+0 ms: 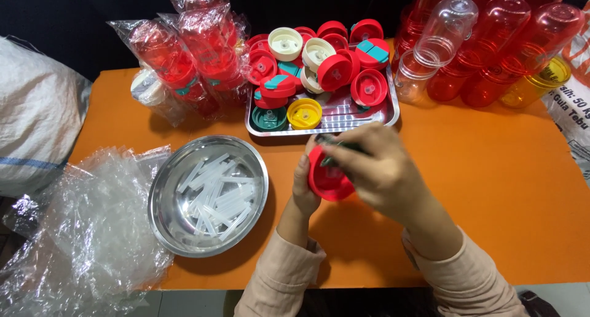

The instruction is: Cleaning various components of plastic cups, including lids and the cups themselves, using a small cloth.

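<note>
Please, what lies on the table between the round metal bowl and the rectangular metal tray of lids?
Nothing: in the head view, only bare orange table separates the round metal bowl from the rectangular metal tray.

lid (pixel 329 180): glossy red plastic | round bowl (pixel 166 200): shiny metal | table (pixel 491 182): matt orange | bags (pixel 80 243): crinkly clear film

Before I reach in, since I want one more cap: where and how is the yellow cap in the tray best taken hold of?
Grip the yellow cap by its round rim, from above on the near side: it lies flat at the tray's front edge, a green cap close on its left.
</note>
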